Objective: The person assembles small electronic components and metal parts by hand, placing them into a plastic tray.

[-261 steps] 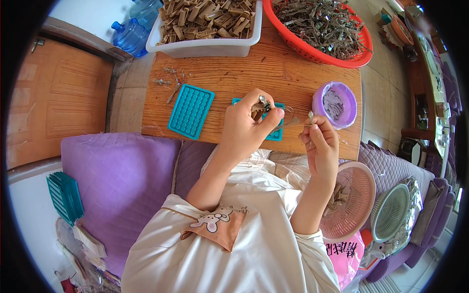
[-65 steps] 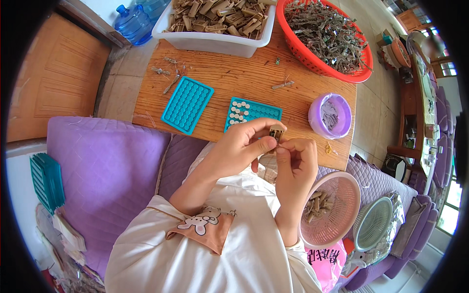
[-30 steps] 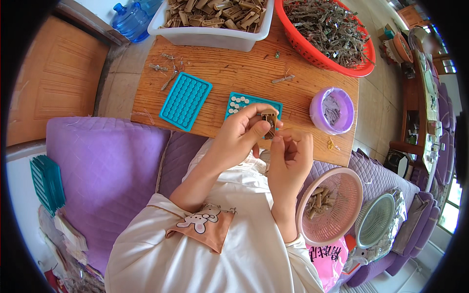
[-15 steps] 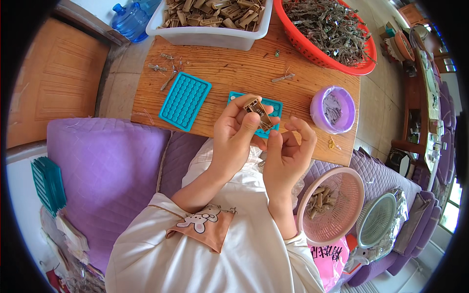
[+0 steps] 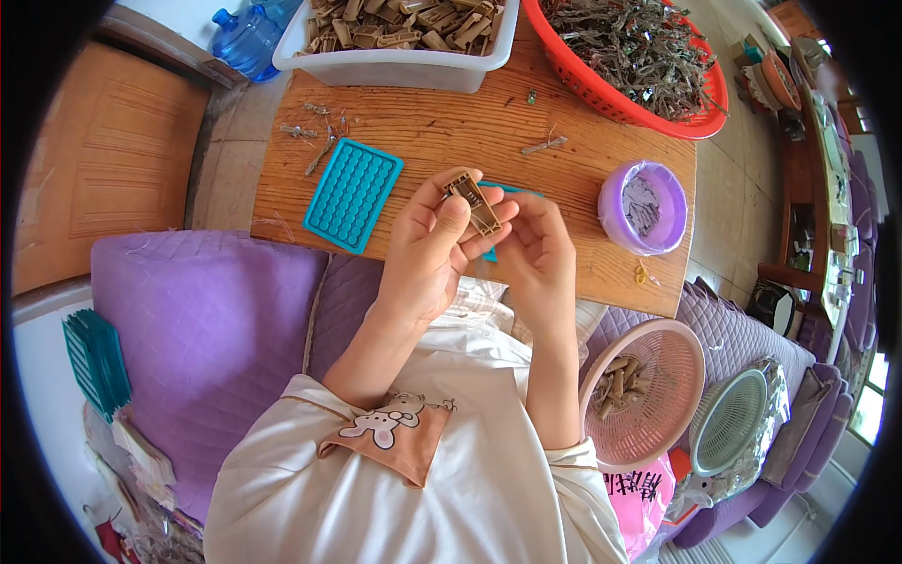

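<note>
My left hand [image 5: 418, 249] holds a small brown plastic casing [image 5: 479, 205] above the table's near edge, thumb on one side and fingers behind. The casing is tilted, its hollow, ribbed side facing up. Close against its lower end is my right hand [image 5: 543, 258], fingers curled in; what they pinch, if anything, is hidden. A teal tray [image 5: 487, 252] lies beneath the hands and is mostly covered by them. To the left of it, a second teal tray [image 5: 353, 195] with rows of round cups lies on the wooden table [image 5: 427, 127].
A white bin [image 5: 404, 70] of brown casings and a red basket [image 5: 601, 97] of wired parts stand at the far side. A purple bowl [image 5: 673, 226] holds grey strips at right. A pink basket [image 5: 662, 428] with casings and a green basket [image 5: 728, 428] are lower right.
The casing has turned and moved slightly left, showing its hollow side more fully. My right hand has come up and inward against it; its raised fingers have curled in.
</note>
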A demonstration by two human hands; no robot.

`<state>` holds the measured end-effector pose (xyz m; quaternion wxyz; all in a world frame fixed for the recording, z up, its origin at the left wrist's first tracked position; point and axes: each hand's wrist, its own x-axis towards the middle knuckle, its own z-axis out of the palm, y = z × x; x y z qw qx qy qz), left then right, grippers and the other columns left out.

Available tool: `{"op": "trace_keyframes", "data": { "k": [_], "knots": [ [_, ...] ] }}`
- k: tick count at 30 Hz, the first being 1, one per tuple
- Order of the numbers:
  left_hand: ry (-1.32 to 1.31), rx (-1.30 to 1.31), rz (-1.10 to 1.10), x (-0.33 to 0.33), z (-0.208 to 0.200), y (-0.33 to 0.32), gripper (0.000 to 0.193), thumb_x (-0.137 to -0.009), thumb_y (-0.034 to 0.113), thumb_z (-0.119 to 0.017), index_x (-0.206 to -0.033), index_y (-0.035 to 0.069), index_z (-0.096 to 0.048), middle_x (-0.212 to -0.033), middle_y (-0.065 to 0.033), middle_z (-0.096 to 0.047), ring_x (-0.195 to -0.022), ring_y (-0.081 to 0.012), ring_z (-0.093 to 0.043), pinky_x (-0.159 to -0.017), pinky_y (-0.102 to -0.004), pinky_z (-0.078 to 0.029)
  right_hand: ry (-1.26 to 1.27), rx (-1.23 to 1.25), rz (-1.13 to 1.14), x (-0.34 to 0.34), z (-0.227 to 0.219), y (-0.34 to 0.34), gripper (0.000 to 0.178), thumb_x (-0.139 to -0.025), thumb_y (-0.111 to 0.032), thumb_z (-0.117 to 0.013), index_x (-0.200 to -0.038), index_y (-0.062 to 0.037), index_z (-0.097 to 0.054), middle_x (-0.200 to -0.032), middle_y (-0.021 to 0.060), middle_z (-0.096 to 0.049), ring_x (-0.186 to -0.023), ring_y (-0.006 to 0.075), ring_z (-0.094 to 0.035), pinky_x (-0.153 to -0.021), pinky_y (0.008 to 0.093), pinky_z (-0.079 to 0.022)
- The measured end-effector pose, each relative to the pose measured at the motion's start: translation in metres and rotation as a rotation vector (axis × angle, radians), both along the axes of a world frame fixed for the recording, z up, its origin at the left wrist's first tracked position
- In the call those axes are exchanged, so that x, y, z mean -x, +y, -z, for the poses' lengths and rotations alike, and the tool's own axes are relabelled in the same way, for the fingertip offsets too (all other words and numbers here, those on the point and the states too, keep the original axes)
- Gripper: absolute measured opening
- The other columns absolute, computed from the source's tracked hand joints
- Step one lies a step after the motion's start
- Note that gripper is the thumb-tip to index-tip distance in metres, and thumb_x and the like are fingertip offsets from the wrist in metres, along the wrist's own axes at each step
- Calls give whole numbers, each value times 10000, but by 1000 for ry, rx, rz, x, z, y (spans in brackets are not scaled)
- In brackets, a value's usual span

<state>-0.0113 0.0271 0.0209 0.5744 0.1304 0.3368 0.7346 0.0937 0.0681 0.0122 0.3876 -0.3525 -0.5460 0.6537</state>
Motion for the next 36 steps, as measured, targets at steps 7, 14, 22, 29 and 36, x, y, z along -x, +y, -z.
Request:
{"op": "trace_keyframes", "data": {
  "k": [7,14,22,29,36],
  "knots": [
    [442,12,-56,0,12,-7,299,-829,156,-517,-1070,-11,-458,-996,-102,-557,-919,-139,-536,-780,-250,-449,66,135,-71,13,-1,6,287,-710,67,-498,-992,29,-467,-951,98,-540,-877,168,-544,-805,280,-432],
    [625,31,28,10,13,-7,295,-831,145,-513,-1055,-41,-466,-937,-95,-562,-907,-158,-541,-791,-277,-450,-136,-22,-214,14,14,28,269,-704,1,-578,-964,15,-512,-844,67,-575,-822,135,-552,-741,267,-451],
    [366,176,37,51,18,-16,445,-814,203,-535,-1196,36,-378,-920,-124,-571,-829,-213,-590,-723,-300,-503,-543,-422,-98,-10,62,34,276,-696,-8,-591,-960,-10,-513,-884,124,-559,-817,251,-552,-719,318,-450],
    [305,200,140,54,20,-21,367,-823,188,-520,-1142,29,-430,-898,-120,-574,-794,-198,-595,-674,-272,-516,-651,-674,-116,-19,63,31,271,-688,39,-541,-950,-24,-514,-910,141,-519,-853,323,-485,-732,369,-415],
    [253,206,207,55,26,-25,371,-812,201,-535,-1131,36,-440,-888,-122,-572,-779,-196,-599,-647,-271,-526,-738,-709,-167,-35,58,41,273,-691,34,-541,-956,-30,-516,-931,138,-523,-857,315,-488,-737,367,-415]
  ]
}}
